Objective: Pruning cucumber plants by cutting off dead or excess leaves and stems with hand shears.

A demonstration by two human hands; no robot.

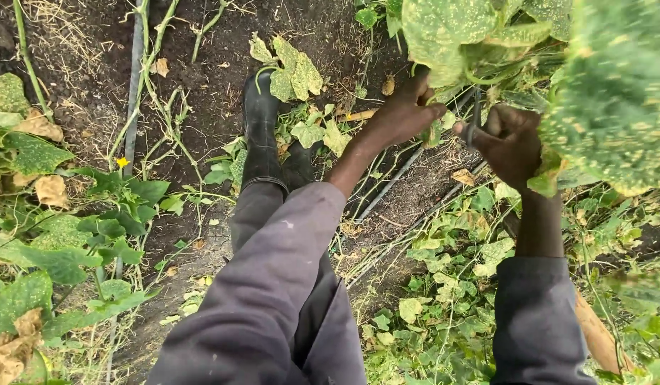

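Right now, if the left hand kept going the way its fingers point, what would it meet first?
Probably the spotted leaves just above the left hand; its fingertips already look to be at their stems, though depth is unclear.

Both arms reach forward, grey sleeves pushed up past the wrists. The left hand (405, 114) stretches out, knuckles up, fingers curled downward and pinched together at the tips. The right hand (508, 142) sits just beside it, closed into a loose fist, thumb pointing toward the left hand.
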